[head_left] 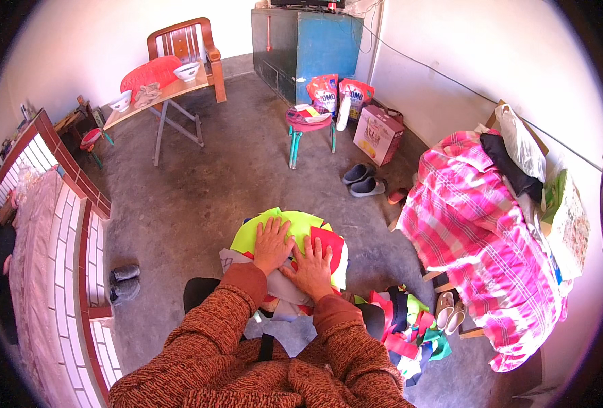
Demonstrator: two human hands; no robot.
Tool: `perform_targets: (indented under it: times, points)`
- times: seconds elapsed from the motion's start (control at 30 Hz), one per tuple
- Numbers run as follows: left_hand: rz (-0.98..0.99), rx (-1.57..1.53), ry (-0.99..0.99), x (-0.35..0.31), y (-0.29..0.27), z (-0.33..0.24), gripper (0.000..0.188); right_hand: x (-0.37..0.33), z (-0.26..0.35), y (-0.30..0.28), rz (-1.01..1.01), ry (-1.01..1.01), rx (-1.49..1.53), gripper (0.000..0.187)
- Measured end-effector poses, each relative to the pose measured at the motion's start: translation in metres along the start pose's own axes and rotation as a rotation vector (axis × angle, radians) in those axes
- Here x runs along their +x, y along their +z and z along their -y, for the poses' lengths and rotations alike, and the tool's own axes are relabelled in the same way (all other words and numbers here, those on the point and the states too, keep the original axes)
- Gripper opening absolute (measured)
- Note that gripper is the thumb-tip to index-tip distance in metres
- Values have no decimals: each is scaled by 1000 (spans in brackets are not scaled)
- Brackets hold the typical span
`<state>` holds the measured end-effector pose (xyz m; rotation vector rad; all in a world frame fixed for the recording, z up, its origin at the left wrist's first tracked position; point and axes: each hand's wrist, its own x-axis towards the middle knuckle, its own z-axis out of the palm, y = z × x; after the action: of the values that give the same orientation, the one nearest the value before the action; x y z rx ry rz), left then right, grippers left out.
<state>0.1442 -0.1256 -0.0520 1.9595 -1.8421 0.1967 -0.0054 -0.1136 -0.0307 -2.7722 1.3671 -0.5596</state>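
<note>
Both my hands press down on a round pile of cloth scraps in front of me. My left hand (272, 243) lies flat with its fingers stretched out on a neon-yellow cloth piece (247, 234). Beside it, my right hand (311, 268) is spread, fingertips at the edge of a red cloth piece (328, 239). Grey cloth (230, 260) shows under my wrists and at the left of the pile. What supports the pile is hidden. On the floor to my right lies a loose heap of coloured scraps (403, 333).
A pink plaid cloth (471, 224) covers furniture at right, with pale shoes (449, 313) beside it. Dark slippers (364, 180), a carton (379, 135) and a stool (308, 129) stand ahead. A folding table (162, 95) holds bowls at far left; grey slippers (124, 283) lie left.
</note>
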Motion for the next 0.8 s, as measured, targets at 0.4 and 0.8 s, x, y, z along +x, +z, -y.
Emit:
perform_targets:
  times: [0.4,0.8]
  points:
    - [-22,12,5,0,3,0,45,-1,-1,2,-4,-6,-47,72]
    - [7,18,-14,-1,3,3,47,-3,3,1,-18,-10,-16,72]
